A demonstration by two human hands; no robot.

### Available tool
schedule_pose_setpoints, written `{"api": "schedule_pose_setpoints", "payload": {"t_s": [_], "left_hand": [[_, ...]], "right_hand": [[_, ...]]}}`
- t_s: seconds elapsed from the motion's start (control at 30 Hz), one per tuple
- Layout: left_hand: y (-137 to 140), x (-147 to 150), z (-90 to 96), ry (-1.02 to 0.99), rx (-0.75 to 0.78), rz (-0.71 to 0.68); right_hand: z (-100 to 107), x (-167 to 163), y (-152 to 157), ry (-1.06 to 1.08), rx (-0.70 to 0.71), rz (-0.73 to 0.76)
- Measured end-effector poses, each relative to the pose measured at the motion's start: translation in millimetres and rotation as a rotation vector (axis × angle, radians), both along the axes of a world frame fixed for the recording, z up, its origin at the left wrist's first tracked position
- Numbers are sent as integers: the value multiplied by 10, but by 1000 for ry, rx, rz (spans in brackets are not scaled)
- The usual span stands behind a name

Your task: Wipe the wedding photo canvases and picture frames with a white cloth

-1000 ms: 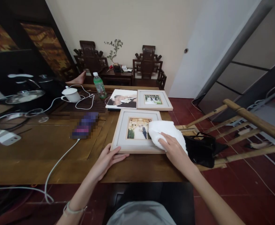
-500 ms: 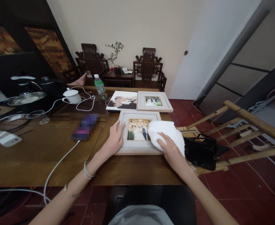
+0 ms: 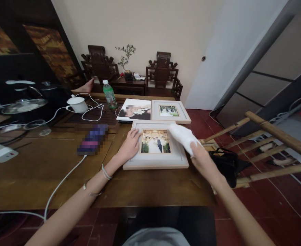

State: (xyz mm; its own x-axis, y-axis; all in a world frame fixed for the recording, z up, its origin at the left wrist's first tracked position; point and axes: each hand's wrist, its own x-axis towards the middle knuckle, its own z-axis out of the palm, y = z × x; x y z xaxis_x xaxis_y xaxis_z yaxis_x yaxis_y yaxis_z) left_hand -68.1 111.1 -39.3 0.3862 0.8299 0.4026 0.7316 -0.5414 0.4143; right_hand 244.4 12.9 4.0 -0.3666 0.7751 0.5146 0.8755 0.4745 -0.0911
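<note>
A pale wooden picture frame [image 3: 155, 160] lies flat near the table's front edge, with a wedding photo inside. My left hand [image 3: 130, 144] is on its left border, fingers bent over the edge and holding it. In my right hand [image 3: 201, 155] is a bunched white cloth [image 3: 182, 134], which lies along the frame's right border and hides part of it. Behind stands a second framed photo [image 3: 183, 111], lying flat. Left of that one is a photo panel [image 3: 137, 109] with a white top.
A green-labelled bottle [image 3: 109, 95], a lidded white cup [image 3: 77, 104] and a phone [image 3: 92, 139] on a white cable are on the wooden table [image 3: 70, 181]. A pot [image 3: 24, 111] stands far left. At right is a bamboo chair [image 3: 263, 128] with a black bag [image 3: 224, 165].
My right hand has moved the cloth right, off the photo and onto the right border, where it looks narrower. My left hand stays at the left border, its fingers now more bent.
</note>
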Motion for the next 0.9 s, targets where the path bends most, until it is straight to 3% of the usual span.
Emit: {"api": "schedule_pose_setpoints", "payload": {"t_s": [0.2,0.43,0.6,0.77,0.9], "left_hand": [[-25,-5,-19,-25,-48,-29],[-38,8,-8,-87,-91,-17],[-36,15,-16,-74,-96,-17],[-22,11,-43,-74,-93,-12],[-20,13,-50,-80,-101,-14]], "right_hand": [[376,61,531,285,72,-192],[447,-53,1059,644,-27,-141],[632,21,1090,562,3,-54],[856,51,1042,292,53,-135],[802,-169,1119,95,88,-111]]}}
